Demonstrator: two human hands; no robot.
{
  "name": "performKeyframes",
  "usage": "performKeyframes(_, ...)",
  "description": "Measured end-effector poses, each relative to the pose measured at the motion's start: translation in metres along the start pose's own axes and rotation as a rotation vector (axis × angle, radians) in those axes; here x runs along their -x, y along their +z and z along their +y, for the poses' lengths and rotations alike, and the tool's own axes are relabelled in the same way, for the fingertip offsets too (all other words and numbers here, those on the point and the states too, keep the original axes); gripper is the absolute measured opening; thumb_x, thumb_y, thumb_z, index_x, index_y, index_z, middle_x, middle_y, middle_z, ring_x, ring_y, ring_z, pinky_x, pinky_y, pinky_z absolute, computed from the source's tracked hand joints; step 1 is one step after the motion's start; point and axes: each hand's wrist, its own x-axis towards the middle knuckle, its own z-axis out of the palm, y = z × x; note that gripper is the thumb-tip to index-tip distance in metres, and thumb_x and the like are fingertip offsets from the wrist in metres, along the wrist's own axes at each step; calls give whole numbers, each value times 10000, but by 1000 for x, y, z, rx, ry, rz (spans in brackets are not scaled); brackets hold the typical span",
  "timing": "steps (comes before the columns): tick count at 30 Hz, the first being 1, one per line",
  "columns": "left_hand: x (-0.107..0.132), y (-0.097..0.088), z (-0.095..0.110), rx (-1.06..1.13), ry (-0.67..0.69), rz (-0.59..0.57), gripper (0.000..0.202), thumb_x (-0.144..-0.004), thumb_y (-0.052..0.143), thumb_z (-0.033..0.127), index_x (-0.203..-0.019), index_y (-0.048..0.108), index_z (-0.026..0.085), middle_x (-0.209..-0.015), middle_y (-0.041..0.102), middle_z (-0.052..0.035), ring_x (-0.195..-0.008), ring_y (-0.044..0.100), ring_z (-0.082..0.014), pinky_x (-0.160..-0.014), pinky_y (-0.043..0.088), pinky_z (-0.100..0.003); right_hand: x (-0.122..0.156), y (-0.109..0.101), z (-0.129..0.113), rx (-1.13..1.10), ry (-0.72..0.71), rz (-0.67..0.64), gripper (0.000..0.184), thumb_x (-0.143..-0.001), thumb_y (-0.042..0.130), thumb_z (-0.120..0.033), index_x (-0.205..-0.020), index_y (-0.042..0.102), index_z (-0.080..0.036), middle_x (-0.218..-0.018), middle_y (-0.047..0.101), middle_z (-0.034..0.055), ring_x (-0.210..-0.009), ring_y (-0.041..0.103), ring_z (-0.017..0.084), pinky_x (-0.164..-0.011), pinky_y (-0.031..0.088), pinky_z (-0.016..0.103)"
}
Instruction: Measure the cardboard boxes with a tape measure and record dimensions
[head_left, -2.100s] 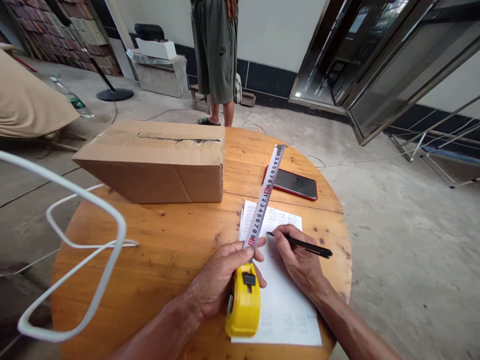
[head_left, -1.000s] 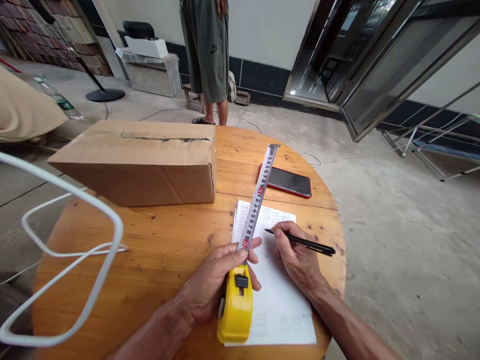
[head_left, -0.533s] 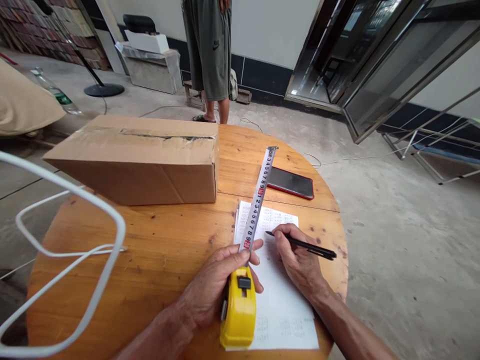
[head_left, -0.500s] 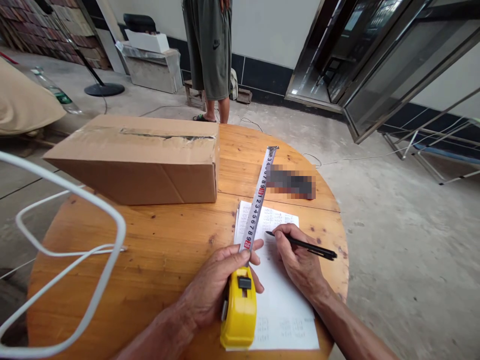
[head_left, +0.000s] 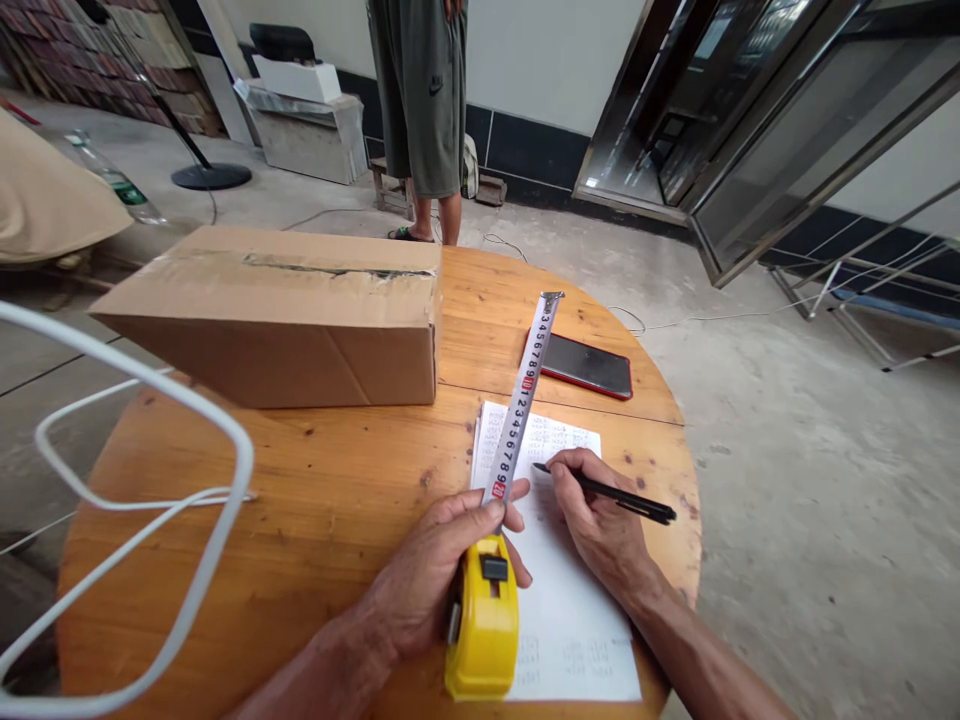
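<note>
Over the written sheet (head_left: 562, 610) — left hand (head_left: 429, 562) grasping yellow tape measure (head_left: 484, 640), blade (head_left: 517, 420) out; right hand (head_left: 604, 525) gripping black pen (head_left: 630, 499). Blade probably best held steady — pen lightly.

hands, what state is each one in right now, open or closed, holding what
Left hand: closed, holding the yellow tape measure, its blade extended.
Right hand: closed, holding the black pen.

Yellow tape measure (head_left: 484, 635) with 2 red marks (head_left: 498, 489), black pen (head_left: 630, 500), brown carton (head_left: 285, 350)
</note>
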Motion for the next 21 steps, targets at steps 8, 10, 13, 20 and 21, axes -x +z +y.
performKeyframes(8, 1, 2, 2, 13, -9, 3, 198, -890, 484, 276, -784, 558, 127, -720, 728, -148, -404, 529, -75, -406, 362, -158, 1, 0, 0, -22, -5, 7, 151, -867, 477, -224, -772, 588, -186, -619, 571, -23, -532, 497, 108, -530, 403, 232)
performKeyframes(10, 1, 2, 2, 16, -1, -7, 198, -889, 485, 273, -776, 555, 127, -738, 731, -157, -410, 534, -75, -407, 363, -156, 1, 0, 0, -18, -4, 4, 152, -870, 476, -225, -777, 588, -185, -620, 570, -21, -534, 498, 109, -532, 403, 234)
performKeyframes(13, 1, 1, 1, 18, 6, -8, 200, -888, 488, 274, -769, 553, 127, -759, 735, -170, -416, 538, -75, -414, 370, -157, 1, 1, 1, -17, 0, -3, 150, -875, 474, -227, -786, 588, -185, -609, 563, -24, -520, 490, 107, -526, 400, 234)
performKeyframes(20, -1, -1, 0, 21, -7, 1, 193, -883, 502, 288, -829, 583, 121, -654, 715, -121, -409, 528, -80, -414, 367, -159, 1, 1, 1, 10, -25, -3, 143, -874, 477, -217, -795, 592, -186, -645, 591, -16, -521, 485, 106, -517, 394, 232)
performKeyframes(21, -1, -1, 0, 24, -16, 4, 196, -883, 502, 291, -859, 591, 118, -611, 699, -99, -403, 523, -83, -410, 363, -160, 1, 1, 2, 12, -29, -3, 142, -874, 476, -215, -798, 592, -186, -652, 595, -15, -525, 488, 106, -517, 394, 232)
